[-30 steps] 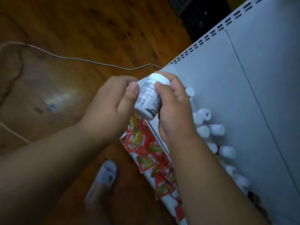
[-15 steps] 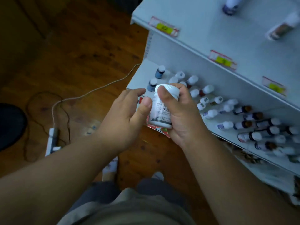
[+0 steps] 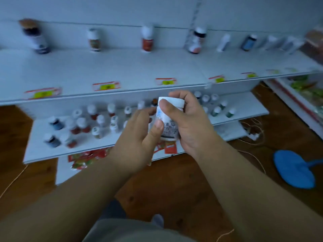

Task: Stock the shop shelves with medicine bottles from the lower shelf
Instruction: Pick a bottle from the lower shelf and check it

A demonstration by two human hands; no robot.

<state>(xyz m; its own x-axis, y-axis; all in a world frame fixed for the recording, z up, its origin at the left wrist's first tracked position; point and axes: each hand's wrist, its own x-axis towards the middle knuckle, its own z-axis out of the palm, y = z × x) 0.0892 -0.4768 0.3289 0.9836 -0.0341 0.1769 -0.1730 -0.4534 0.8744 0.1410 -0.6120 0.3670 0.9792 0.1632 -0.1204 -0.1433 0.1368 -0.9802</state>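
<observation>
A white medicine bottle [image 3: 169, 123] with a printed label and white cap is upright between both hands, in front of the shelves. My right hand [image 3: 190, 124] grips it from the right, thumb across the upper front. My left hand [image 3: 139, 140] holds its lower left side, thumb pressed on the label. Behind them the lower shelf [image 3: 42, 152] carries several small white-capped bottles [image 3: 82, 125]. The upper shelf [image 3: 122, 67] holds a spaced row of bottles [image 3: 147, 40] at the back.
Price tags [image 3: 106, 86] line the upper shelf's front edge. Red packets [image 3: 87, 157] lie on the bottom shelf below. A blue flat object [image 3: 293, 169] and cables [image 3: 253, 135] lie on the wooden floor at the right. Another shelf unit with green goods [image 3: 304, 89] stands far right.
The view has swung up from the floor and shelf edge to face both shelves. Both hands keep hold of the same bottle, now upright.
</observation>
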